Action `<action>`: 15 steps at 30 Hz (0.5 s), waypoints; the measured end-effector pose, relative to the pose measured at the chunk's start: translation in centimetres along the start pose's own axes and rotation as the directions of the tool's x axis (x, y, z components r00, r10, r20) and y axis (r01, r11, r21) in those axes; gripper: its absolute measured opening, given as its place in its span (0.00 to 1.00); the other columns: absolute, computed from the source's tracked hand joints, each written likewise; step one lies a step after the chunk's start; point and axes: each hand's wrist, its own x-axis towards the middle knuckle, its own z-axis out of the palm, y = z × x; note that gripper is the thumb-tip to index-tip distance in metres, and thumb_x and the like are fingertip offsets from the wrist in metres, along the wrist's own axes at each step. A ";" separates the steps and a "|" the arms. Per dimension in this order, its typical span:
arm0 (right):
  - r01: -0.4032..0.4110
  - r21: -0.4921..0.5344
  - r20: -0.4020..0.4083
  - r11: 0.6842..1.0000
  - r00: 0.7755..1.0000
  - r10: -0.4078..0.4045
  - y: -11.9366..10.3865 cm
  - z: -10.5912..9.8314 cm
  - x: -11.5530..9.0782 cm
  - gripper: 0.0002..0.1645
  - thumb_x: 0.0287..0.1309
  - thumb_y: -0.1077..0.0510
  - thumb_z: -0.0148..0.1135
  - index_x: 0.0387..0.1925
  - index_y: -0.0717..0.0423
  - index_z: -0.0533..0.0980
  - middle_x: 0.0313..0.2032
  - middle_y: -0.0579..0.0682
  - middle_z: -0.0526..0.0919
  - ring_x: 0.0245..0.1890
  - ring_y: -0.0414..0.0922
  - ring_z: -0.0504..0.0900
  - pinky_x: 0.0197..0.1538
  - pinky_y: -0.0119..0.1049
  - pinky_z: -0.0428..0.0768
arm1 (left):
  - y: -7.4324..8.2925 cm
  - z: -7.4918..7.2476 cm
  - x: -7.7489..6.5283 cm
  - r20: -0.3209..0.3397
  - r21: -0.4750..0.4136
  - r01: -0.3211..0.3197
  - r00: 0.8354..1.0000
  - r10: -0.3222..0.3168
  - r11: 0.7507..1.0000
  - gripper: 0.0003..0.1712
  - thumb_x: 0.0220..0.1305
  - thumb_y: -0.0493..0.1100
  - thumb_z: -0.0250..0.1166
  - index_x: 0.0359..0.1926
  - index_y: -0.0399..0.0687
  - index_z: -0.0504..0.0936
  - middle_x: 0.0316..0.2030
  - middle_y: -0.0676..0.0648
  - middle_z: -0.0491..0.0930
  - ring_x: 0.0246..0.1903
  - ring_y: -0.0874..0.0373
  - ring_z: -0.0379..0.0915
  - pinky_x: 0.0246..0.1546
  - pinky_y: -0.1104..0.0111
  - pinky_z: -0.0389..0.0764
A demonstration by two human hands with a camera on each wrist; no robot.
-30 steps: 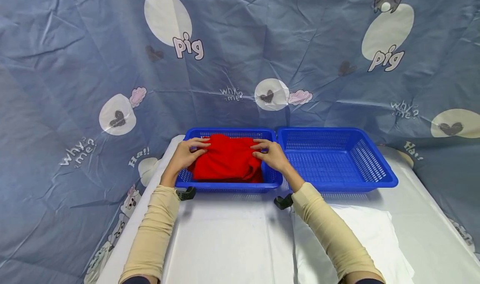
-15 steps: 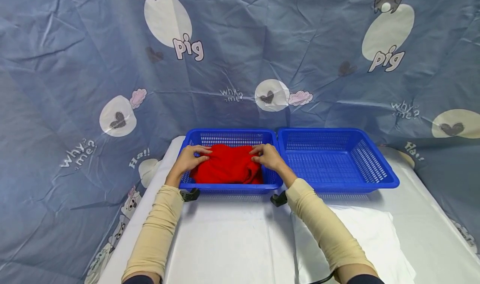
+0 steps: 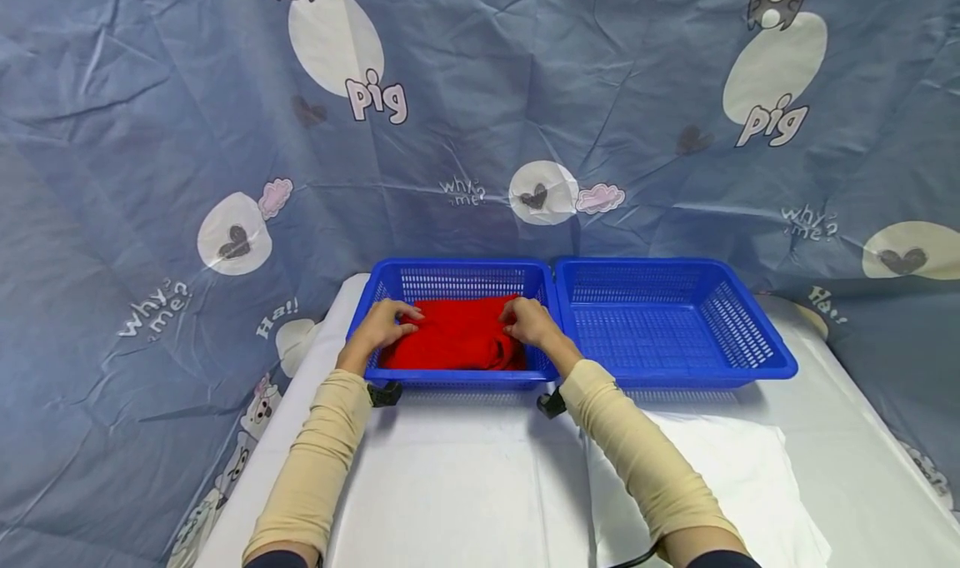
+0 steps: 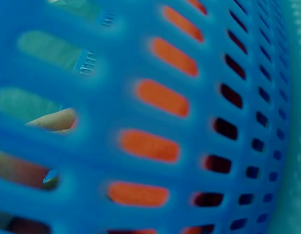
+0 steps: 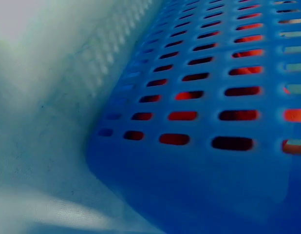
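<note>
A bunched red cloth (image 3: 457, 335) lies low in the left blue basket (image 3: 461, 376), its far edge nearly straight. My left hand (image 3: 381, 325) is at its left side, curled fingers and thumb gripping the fabric. On the opposite side my right hand (image 3: 531, 321) holds the cloth, with a fold opening just below the thumb. The left wrist view looks through the basket wall (image 4: 106, 151), where a finger (image 4: 55, 120) and patches of red cloth (image 4: 162, 97) show in the slots. More red cloth (image 5: 182, 115) shows through the wall in the right wrist view.
A second blue basket (image 3: 637, 335), with nothing in it, stands directly right of the first. White folded cloth (image 3: 727, 460) lies in front of it, partly under the right forearm. A printed blue-grey curtain (image 3: 480, 118) hangs behind the white table (image 3: 450, 468).
Both hands have come down and nearer, lowering the red cloth deeper into the left basket. Its raised far edge has flattened, and more of the basket's back wall shows.
</note>
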 end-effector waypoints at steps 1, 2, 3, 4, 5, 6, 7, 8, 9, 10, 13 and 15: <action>-0.002 -0.011 0.006 1.000 1.000 0.002 0.0 0.1 0.0 0.09 0.44 0.62 0.64 0.32 0.51 0.81 0.38 0.48 0.83 0.42 0.48 0.79 0.45 0.43 0.75 | -0.1 0.1 0.0 0.009 0.018 0.001 1.000 -0.002 1.000 0.11 0.49 0.36 0.65 0.38 0.44 0.84 0.44 0.43 0.80 0.50 0.45 0.71 0.54 0.54 0.68; -0.005 -0.020 0.015 1.000 1.000 0.005 -0.1 0.2 0.0 0.09 0.44 0.62 0.64 0.32 0.51 0.81 0.36 0.48 0.83 0.42 0.49 0.79 0.46 0.44 0.75 | -0.1 0.2 0.0 0.020 0.029 0.007 1.000 -0.008 1.000 0.11 0.49 0.36 0.65 0.38 0.44 0.84 0.44 0.43 0.80 0.50 0.45 0.71 0.54 0.54 0.67; -0.011 -0.033 0.025 0.999 1.000 0.012 -0.1 0.3 0.0 0.09 0.44 0.62 0.64 0.32 0.51 0.81 0.36 0.48 0.83 0.42 0.49 0.79 0.46 0.44 0.75 | -0.2 0.3 0.0 0.032 0.042 0.014 0.999 -0.015 0.999 0.11 0.49 0.36 0.65 0.37 0.44 0.84 0.44 0.42 0.80 0.50 0.45 0.71 0.54 0.54 0.67; -0.018 -0.045 0.038 0.999 0.999 0.020 -0.2 0.4 0.0 0.09 0.44 0.62 0.64 0.32 0.51 0.81 0.36 0.48 0.83 0.42 0.49 0.79 0.47 0.45 0.74 | -0.2 0.4 0.0 0.043 0.057 0.016 0.999 -0.019 0.998 0.11 0.49 0.36 0.65 0.37 0.44 0.84 0.44 0.42 0.80 0.50 0.45 0.71 0.54 0.54 0.67; -0.030 -0.055 0.053 0.998 0.998 0.032 -0.2 0.5 0.1 0.09 0.44 0.62 0.63 0.32 0.51 0.81 0.36 0.48 0.83 0.42 0.50 0.78 0.48 0.45 0.74 | -0.2 0.5 0.0 0.054 0.066 0.024 0.998 -0.027 0.998 0.11 0.49 0.36 0.65 0.37 0.45 0.83 0.44 0.41 0.80 0.49 0.45 0.71 0.54 0.54 0.68; -0.037 -0.063 0.066 0.997 0.997 0.041 -0.2 0.6 0.1 0.09 0.45 0.62 0.63 0.33 0.51 0.80 0.37 0.49 0.83 0.43 0.50 0.78 0.49 0.46 0.74 | -0.2 0.6 0.0 0.065 0.076 0.025 0.997 -0.030 0.997 0.11 0.49 0.36 0.65 0.37 0.45 0.83 0.44 0.40 0.80 0.49 0.45 0.71 0.53 0.54 0.68; -0.044 -0.074 0.078 0.996 0.996 0.050 -0.2 0.6 0.1 0.10 0.45 0.62 0.63 0.34 0.51 0.80 0.38 0.49 0.82 0.44 0.50 0.78 0.49 0.46 0.73 | -0.2 0.7 0.0 0.073 0.083 0.031 0.997 -0.037 0.996 0.11 0.49 0.36 0.65 0.37 0.45 0.83 0.43 0.40 0.79 0.48 0.45 0.71 0.53 0.54 0.69; -0.049 -0.082 0.088 0.995 0.994 0.057 -0.3 0.7 0.1 0.11 0.45 0.62 0.62 0.35 0.51 0.80 0.39 0.49 0.82 0.44 0.50 0.78 0.50 0.46 0.73 | -0.2 0.7 0.0 0.080 0.080 0.042 0.996 -0.048 0.996 0.11 0.49 0.36 0.66 0.37 0.45 0.83 0.43 0.39 0.79 0.48 0.44 0.71 0.52 0.54 0.69; -0.052 -0.090 0.094 0.995 0.994 0.061 -0.2 0.7 0.2 0.11 0.46 0.63 0.62 0.35 0.51 0.80 0.39 0.49 0.82 0.45 0.51 0.77 0.50 0.46 0.73 | -0.1 0.7 0.0 0.087 0.081 0.049 0.995 -0.056 0.996 0.11 0.49 0.36 0.66 0.37 0.45 0.83 0.43 0.38 0.79 0.48 0.44 0.70 0.52 0.54 0.69; -0.055 -0.095 0.100 0.994 0.993 0.065 -0.2 0.8 0.2 0.12 0.46 0.63 0.61 0.36 0.51 0.80 0.40 0.50 0.82 0.45 0.51 0.77 0.51 0.46 0.73 | -0.1 0.7 0.0 0.092 0.080 0.057 0.994 -0.065 0.995 0.11 0.49 0.36 0.66 0.37 0.45 0.82 0.43 0.38 0.78 0.48 0.44 0.70 0.52 0.53 0.69; -0.050 -0.103 0.105 0.993 0.993 0.061 -0.1 0.9 0.2 0.12 0.46 0.63 0.61 0.36 0.51 0.80 0.41 0.50 0.81 0.46 0.51 0.77 0.51 0.47 0.72 | 0.1 0.8 -0.1 0.101 0.067 0.087 0.991 -0.093 0.994 0.11 0.49 0.36 0.65 0.38 0.45 0.82 0.45 0.38 0.77 0.48 0.45 0.69 0.53 0.53 0.68; -0.040 -0.110 0.111 0.993 0.992 0.052 -0.1 0.9 0.2 0.12 0.47 0.62 0.61 0.37 0.51 0.79 0.41 0.50 0.81 0.46 0.51 0.77 0.52 0.47 0.72 | 0.1 0.8 -0.1 0.098 0.062 0.091 0.991 -0.096 0.994 0.11 0.50 0.36 0.65 0.38 0.46 0.82 0.45 0.38 0.77 0.48 0.45 0.70 0.53 0.54 0.68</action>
